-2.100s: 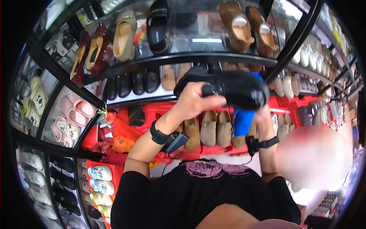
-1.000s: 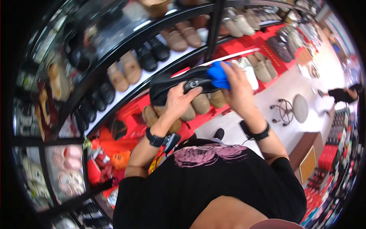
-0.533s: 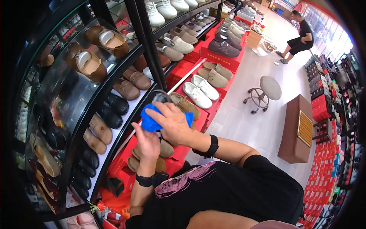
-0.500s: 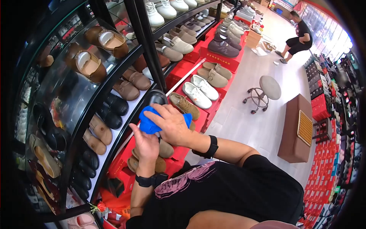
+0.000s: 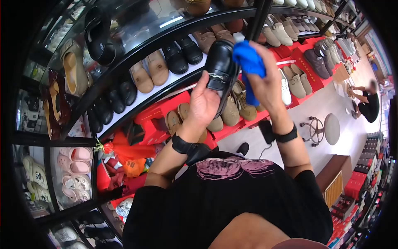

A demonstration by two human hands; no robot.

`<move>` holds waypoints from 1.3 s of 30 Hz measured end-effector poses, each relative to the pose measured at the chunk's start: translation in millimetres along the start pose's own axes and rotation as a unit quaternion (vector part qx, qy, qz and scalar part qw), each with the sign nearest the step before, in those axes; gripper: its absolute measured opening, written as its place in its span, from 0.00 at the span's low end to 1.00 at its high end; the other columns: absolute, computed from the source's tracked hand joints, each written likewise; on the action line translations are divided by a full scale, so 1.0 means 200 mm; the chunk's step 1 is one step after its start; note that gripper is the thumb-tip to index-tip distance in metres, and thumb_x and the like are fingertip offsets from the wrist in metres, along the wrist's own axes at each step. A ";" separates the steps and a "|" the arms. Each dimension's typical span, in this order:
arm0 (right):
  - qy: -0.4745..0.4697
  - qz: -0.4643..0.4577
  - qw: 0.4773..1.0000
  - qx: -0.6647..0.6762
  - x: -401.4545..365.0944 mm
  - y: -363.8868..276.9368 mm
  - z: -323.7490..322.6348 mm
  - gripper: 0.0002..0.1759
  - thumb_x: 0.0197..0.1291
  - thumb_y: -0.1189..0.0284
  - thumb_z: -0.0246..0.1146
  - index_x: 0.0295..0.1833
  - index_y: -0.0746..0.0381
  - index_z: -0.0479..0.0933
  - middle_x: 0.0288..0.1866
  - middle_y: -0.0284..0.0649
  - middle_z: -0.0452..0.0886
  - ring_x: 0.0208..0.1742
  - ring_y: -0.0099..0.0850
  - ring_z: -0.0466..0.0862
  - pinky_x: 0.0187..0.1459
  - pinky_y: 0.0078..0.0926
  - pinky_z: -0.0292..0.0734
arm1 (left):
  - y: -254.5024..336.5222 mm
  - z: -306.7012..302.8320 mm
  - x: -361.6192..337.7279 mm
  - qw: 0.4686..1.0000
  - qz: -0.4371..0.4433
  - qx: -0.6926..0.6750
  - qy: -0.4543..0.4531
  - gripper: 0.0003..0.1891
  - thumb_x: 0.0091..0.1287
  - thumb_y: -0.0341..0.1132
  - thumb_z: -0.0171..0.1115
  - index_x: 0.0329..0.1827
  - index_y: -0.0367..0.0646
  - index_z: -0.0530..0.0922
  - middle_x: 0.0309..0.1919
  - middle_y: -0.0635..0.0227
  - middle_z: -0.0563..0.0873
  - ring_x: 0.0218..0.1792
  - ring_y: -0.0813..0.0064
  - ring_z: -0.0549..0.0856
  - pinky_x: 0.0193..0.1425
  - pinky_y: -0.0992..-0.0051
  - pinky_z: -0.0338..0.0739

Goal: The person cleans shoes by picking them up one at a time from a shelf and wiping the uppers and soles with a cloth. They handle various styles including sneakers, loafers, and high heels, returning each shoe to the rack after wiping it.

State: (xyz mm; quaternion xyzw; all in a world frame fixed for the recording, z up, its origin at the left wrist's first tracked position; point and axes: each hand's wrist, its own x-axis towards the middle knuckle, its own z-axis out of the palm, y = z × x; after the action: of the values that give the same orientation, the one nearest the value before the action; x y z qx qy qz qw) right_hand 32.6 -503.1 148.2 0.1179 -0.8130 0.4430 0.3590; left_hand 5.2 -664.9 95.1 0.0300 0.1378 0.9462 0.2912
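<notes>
A black leather shoe (image 5: 219, 62) with a metal trim across its front is in my left hand (image 5: 205, 101), toe pointing up and away from me. The thumb lies along the shoe's side, while the other fingers are hidden beneath it. My right hand (image 5: 267, 81) grips a bright blue cloth (image 5: 250, 60), bunched at the top with its lower end hanging down. The cloth is right beside the shoe's right edge. Behind the shoe runs a shelf with black loafers (image 5: 182, 56) and tan slip-on shoes (image 5: 150, 71).
Red shoe boxes (image 5: 159, 112) with shoes on top stand below the shelf. Pink clogs (image 5: 74, 161) sit in a rack at the left. A round stool (image 5: 332, 129) and a brown bench (image 5: 335, 174) are at the right; a person (image 5: 368, 101) bends farther back.
My view has swung left. The hands have moved apart: the black shoe now shows plainly in my left hand, and the blue cloth has gone to the shoe's right side.
</notes>
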 end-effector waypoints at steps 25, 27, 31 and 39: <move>-0.098 0.600 0.557 0.565 -0.48 0.16 0.25 0.17 0.57 0.76 0.54 0.51 0.69 0.72 0.46 0.48 0.79 0.44 0.40 0.82 0.50 0.39 0.78 | 0.15 0.20 0.14 0.989 0.041 -0.128 -0.056 0.21 0.67 0.43 0.52 0.59 0.40 0.72 0.58 0.59 0.76 0.62 0.58 0.72 0.69 0.54 0.59; -0.077 0.624 0.399 0.667 -0.45 0.18 0.26 0.16 0.59 0.74 0.53 0.51 0.71 0.71 0.46 0.50 0.80 0.43 0.40 0.82 0.49 0.39 0.78 | 0.11 0.20 0.13 0.992 0.023 -0.112 -0.053 0.21 0.66 0.43 0.53 0.58 0.41 0.73 0.57 0.58 0.77 0.61 0.57 0.73 0.69 0.53 0.60; -0.074 0.604 0.370 0.702 -0.49 0.18 0.27 0.15 0.60 0.73 0.53 0.49 0.71 0.73 0.42 0.50 0.81 0.40 0.40 0.83 0.47 0.38 0.79 | 0.11 0.20 0.11 0.992 0.031 -0.091 -0.081 0.19 0.65 0.40 0.54 0.56 0.42 0.75 0.57 0.60 0.78 0.61 0.59 0.73 0.69 0.53 0.60; -0.038 0.587 0.465 0.661 -0.40 -0.04 0.01 0.15 0.58 0.72 0.57 0.50 0.68 0.74 0.44 0.46 0.81 0.41 0.37 0.83 0.46 0.34 0.80 | 0.22 -0.01 0.01 0.990 0.140 -0.017 -0.018 0.19 0.59 0.36 0.58 0.54 0.43 0.75 0.56 0.63 0.79 0.59 0.63 0.74 0.68 0.58 0.63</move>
State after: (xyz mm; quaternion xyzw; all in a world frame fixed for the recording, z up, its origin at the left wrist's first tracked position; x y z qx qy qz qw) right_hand 93.2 -520.7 97.4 -0.1684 -0.1678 0.9500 -0.2023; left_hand -20.4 -699.7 105.3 0.0615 0.1112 0.9791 0.1590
